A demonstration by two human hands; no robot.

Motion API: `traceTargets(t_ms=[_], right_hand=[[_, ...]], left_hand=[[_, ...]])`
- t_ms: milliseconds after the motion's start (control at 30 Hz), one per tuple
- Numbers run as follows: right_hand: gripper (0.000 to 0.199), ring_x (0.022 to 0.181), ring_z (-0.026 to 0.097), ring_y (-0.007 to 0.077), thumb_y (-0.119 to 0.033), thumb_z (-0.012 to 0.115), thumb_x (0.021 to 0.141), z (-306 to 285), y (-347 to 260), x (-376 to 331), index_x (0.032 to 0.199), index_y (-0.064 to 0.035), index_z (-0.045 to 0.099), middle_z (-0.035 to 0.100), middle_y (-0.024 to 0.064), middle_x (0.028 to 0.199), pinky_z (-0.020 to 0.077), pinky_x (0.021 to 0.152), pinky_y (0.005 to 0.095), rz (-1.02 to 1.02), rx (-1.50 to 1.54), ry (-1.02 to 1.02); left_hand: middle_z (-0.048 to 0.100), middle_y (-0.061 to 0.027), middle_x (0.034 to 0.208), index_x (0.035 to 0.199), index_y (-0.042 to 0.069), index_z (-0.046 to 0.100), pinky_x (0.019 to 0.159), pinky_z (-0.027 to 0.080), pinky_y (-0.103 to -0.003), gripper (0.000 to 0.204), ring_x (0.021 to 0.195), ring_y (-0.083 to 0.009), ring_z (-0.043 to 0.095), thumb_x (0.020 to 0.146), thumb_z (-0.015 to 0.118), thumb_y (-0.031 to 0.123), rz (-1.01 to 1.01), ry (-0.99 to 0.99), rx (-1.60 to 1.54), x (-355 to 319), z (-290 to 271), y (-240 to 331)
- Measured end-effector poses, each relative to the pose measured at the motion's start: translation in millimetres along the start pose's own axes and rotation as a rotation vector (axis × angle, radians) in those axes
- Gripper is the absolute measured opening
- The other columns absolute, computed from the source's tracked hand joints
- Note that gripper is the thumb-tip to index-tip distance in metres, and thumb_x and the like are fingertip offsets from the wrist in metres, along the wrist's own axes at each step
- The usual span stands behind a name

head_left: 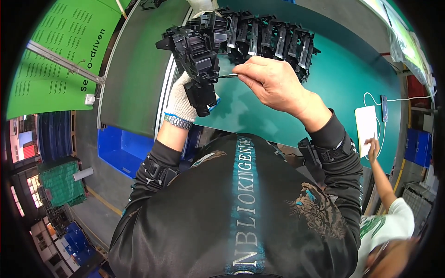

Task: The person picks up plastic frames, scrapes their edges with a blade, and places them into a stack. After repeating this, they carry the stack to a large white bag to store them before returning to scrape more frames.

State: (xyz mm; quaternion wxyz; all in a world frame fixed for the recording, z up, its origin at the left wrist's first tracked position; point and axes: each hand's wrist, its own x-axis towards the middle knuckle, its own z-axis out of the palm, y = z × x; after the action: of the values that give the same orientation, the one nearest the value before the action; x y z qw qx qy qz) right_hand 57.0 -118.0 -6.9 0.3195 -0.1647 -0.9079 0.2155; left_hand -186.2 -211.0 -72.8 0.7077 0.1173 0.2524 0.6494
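My left hand [180, 101], in a white knit glove with a blue edge, grips a black moulded plastic assembly [197, 55] from below and holds it up over the table's left side. Ribs and slots cover the assembly; its far end overlaps other black parts behind it. Bare, my right hand [278, 83] is closed in a pinch around a thin dark rod-like piece [227, 76]. The rod's other end points left and meets the assembly's right side, though I cannot tell whether it goes in. Several similar black assemblies [278, 39] stand in a row on the far table.
A green table [338, 65] spreads to the right, and a dark conveyor belt [132, 65] runs along the left. Below the belt sits a blue bin [116, 150]. At right, another person's hand [371, 148] touches a white pad [365, 123] near a cabled dark device [384, 109].
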Motion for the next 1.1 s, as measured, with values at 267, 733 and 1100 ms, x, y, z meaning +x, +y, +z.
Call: traceTargets(t_ms=[267, 733, 1100], right_hand=[[0.015, 0.073, 0.066, 0.0235, -0.008, 0.069, 0.084, -4.3, 4.7, -4.2, 0.099, -0.0075, 0.068, 0.066, 0.0044, 0.085, 0.0539, 0.059, 0.0333, -0.053, -0.148, 0.012], [0.013, 0.072, 0.063, 0.0221, -0.01, 0.067, 0.082, -18.4, -4.5, -1.6, 0.095, -0.008, 0.065, 0.06, 0.0037, 0.078, 0.0522, 0.057, 0.0348, -0.032, -0.349, -0.108], [0.008, 0.069, 0.063, 0.0253, -0.012, 0.064, 0.086, -16.0, -3.4, -8.9, 0.091, -0.0064, 0.065, 0.059, 0.0057, 0.074, 0.0524, 0.06, 0.0373, 0.093, -0.275, -0.195]], left_hand=[[0.067, -0.0093, 0.106, 0.121, 0.007, 0.058, 0.075, 0.059, -0.035, 0.027, 0.089, -0.0218, 0.068, 0.1, 0.052, 0.023, 0.079, 0.145, 0.092, 0.2, 26.3, -8.2], [0.066, -0.0137, 0.109, 0.12, 0.002, 0.056, 0.084, 0.058, -0.041, 0.027, 0.096, -0.0265, 0.067, 0.101, 0.05, 0.02, 0.011, 0.012, -0.062, 7.3, 11.7, -13.5], [0.064, -0.0163, 0.114, 0.124, 0.001, 0.053, 0.088, 0.057, -0.046, 0.031, 0.1, -0.0299, 0.066, 0.103, 0.046, 0.023, -0.034, -0.018, -0.177, 12.9, 6.4, -16.0]])
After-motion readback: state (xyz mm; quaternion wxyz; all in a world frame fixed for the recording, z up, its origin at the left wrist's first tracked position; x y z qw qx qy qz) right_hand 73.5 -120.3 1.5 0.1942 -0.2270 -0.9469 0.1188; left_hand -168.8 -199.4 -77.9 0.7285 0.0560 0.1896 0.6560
